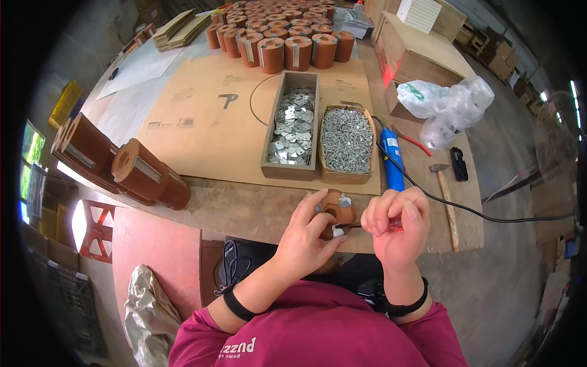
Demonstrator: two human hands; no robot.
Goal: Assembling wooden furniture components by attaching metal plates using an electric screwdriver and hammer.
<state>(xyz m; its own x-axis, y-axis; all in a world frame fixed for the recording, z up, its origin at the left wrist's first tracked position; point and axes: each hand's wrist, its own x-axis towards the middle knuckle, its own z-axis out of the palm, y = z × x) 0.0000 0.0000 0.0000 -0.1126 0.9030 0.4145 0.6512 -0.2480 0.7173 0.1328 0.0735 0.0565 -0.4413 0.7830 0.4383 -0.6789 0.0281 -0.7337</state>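
Note:
Near the table's front edge, my left hand [301, 233] is closed around a reddish-brown cylinder [344, 213], seen end-on with a hole in its middle. Small bent metal clips [345, 201] show on its rim, one of them by my left fingertips. My right hand [398, 227], just to the right, is closed on a screwdriver. Its thin dark shaft [354, 226] points left at the cylinder, and a bit of red handle shows between the fingers. Whether the tip touches a screw is hidden.
Beyond my hands stand a wooden box of flat metal clips [264, 160] and a carton of screws [347, 178]. A blue electric tool [392, 160] with a black cord, a hammer [448, 205] and red-handled pliers [414, 144] lie right. Brown cylinders [298, 54] stand at the back, others [143, 168] left.

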